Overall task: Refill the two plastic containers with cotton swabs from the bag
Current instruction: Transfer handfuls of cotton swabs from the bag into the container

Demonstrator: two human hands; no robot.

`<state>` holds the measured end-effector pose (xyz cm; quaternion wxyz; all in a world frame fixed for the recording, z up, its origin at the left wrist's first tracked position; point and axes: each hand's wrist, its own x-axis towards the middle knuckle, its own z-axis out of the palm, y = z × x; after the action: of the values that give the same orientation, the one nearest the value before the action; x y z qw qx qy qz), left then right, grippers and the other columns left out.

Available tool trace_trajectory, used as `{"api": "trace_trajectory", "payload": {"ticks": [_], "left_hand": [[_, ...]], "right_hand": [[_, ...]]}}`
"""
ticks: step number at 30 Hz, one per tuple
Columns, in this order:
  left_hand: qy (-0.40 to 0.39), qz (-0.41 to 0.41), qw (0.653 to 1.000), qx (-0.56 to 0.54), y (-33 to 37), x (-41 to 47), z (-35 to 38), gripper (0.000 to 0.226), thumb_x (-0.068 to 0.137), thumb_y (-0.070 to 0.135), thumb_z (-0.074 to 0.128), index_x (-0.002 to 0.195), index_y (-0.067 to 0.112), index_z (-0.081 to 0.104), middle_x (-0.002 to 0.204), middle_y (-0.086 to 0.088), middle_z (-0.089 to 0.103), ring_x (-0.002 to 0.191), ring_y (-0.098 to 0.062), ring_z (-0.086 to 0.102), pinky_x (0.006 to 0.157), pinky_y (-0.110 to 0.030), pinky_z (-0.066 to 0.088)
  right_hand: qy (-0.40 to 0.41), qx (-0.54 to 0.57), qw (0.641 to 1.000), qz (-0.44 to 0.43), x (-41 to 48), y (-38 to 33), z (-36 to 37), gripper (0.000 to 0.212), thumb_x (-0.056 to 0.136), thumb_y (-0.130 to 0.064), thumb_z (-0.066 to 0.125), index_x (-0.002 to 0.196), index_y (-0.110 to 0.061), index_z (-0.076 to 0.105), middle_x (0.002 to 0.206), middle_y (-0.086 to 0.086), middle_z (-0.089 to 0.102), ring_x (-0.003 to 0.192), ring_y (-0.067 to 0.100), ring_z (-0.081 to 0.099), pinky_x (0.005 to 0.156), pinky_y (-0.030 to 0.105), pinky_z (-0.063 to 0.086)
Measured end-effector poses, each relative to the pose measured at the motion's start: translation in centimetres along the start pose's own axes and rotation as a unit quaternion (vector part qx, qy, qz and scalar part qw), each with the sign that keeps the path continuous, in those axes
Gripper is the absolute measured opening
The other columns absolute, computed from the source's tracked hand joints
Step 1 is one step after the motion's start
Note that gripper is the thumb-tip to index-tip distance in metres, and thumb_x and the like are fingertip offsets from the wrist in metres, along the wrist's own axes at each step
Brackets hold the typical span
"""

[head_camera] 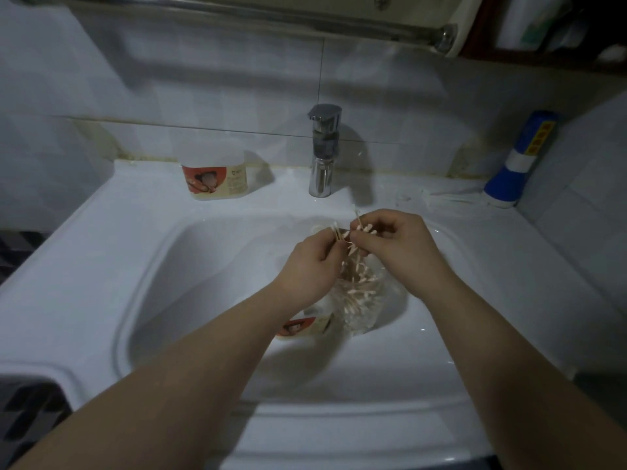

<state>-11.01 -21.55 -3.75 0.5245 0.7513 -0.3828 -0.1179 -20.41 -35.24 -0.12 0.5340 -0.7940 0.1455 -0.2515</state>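
While over the sink (pixel 152 300): both hands work together.
Left hand (pixel 310 266): pinches cotton swabs (pixel 341 234).
Right hand (pixel 397 240): grip closed on swabs above the bag (pixel 363 300).
Far container (pixel 215 176): stands on the table.

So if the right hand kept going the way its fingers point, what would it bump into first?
The right hand points left, toward the left hand. It would most likely meet the cotton swabs pinched between them, then the left fingertips. Depth is hard to judge, so this is a guess.
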Motion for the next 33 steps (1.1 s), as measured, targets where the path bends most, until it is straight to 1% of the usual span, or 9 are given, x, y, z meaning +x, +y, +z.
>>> {"api": "trace_trajectory", "payload": {"ticks": [3,7,9,12,17,22,25,28,33], "left_hand": [[-0.036,0.002,0.999,0.010,0.0,-0.2,0.2,0.025,0.105,0.029,0.044,0.088,0.019,0.061,0.081,0.003,0.064,0.077,-0.013,0.060,0.070,-0.035,0.043],[-0.069,0.021,0.997,0.015,-0.2,-0.4,0.6,0.029,0.104,0.043,0.051,0.107,0.018,0.064,0.094,0.006,0.072,0.087,-0.006,0.067,0.077,-0.027,0.052],[-0.062,0.035,0.997,0.032,-0.5,-0.3,0.5,0.018,0.104,0.037,0.054,0.096,0.025,0.064,0.082,0.009,0.070,0.076,0.004,0.063,0.067,-0.016,0.047],[-0.050,0.036,0.996,0.062,-0.7,-0.2,0.4,0.031,0.103,0.027,0.055,0.073,0.031,0.051,0.062,0.013,0.053,0.059,0.008,0.053,0.055,-0.012,0.036],[-0.046,-0.011,0.999,0.011,-0.3,-0.2,0.5,0.025,0.107,0.032,0.045,0.088,0.035,0.061,0.084,0.012,0.067,0.073,0.009,0.058,0.066,-0.008,0.040],[0.002,-0.089,0.984,-0.152,0.4,-0.3,0.6,0.021,0.108,0.028,0.044,0.104,0.018,0.063,0.092,0.004,0.074,0.076,-0.002,0.068,0.069,-0.016,0.053],[0.018,-0.080,0.989,-0.126,0.5,-0.2,0.5,0.023,0.108,0.027,0.043,0.112,0.015,0.062,0.093,0.002,0.069,0.079,-0.005,0.064,0.073,-0.019,0.050],[0.013,-0.073,0.990,-0.117,0.7,-0.3,0.4,0.024,0.109,0.025,0.041,0.115,0.012,0.061,0.089,0.004,0.062,0.083,-0.012,0.058,0.081,-0.031,0.047],[-0.001,-0.074,0.991,-0.114,1.0,-0.4,0.3,0.033,0.108,0.034,0.046,0.120,0.008,0.063,0.112,-0.014,0.071,0.107,-0.028,0.066,0.098,-0.047,0.051]], "right_hand": [[0.013,0.016,1.000,0.010,0.1,0.1,0.3,0.020,0.082,-0.002,0.079,0.083,-0.022,0.079,0.074,0.002,0.074,0.062,0.016,0.069,0.065,0.024,0.055],[0.026,0.045,0.998,0.035,0.2,0.3,0.5,0.011,0.085,-0.008,0.079,0.085,-0.019,0.080,0.081,0.006,0.077,0.074,0.020,0.073,0.069,0.030,0.059],[0.022,0.069,0.997,0.041,0.2,0.2,0.5,0.005,0.088,-0.014,0.077,0.084,-0.015,0.080,0.083,0.011,0.077,0.075,0.021,0.073,0.066,0.030,0.058],[0.031,0.089,0.995,0.031,0.2,0.0,0.4,0.007,0.088,-0.019,0.076,0.084,-0.016,0.081,0.089,0.013,0.076,0.075,0.022,0.072,0.064,0.028,0.057],[0.085,0.084,0.993,0.009,0.4,0.0,-0.2,0.014,0.092,-0.021,0.071,0.081,-0.021,0.080,0.081,0.003,0.076,0.069,0.017,0.071,0.069,0.028,0.058],[0.041,0.025,0.999,0.012,0.1,0.3,0.0,0.026,0.090,-0.008,0.073,0.097,-0.032,0.077,0.076,0.000,0.076,0.069,0.016,0.074,0.075,0.033,0.061],[-0.006,-0.023,1.000,0.019,-0.3,0.3,0.8,0.037,0.087,-0.004,0.073,0.103,-0.038,0.073,0.077,-0.004,0.075,0.075,0.015,0.076,0.085,0.041,0.062],[0.005,-0.035,0.999,0.017,-0.3,0.2,1.0,0.037,0.083,-0.006,0.077,0.093,-0.042,0.073,0.075,-0.006,0.075,0.068,0.015,0.075,0.080,0.035,0.061],[0.015,-0.012,0.999,0.038,-0.6,0.0,1.2,0.029,0.079,-0.005,0.078,0.090,-0.031,0.074,0.074,0.000,0.074,0.067,0.024,0.075,0.069,0.036,0.063]]}}
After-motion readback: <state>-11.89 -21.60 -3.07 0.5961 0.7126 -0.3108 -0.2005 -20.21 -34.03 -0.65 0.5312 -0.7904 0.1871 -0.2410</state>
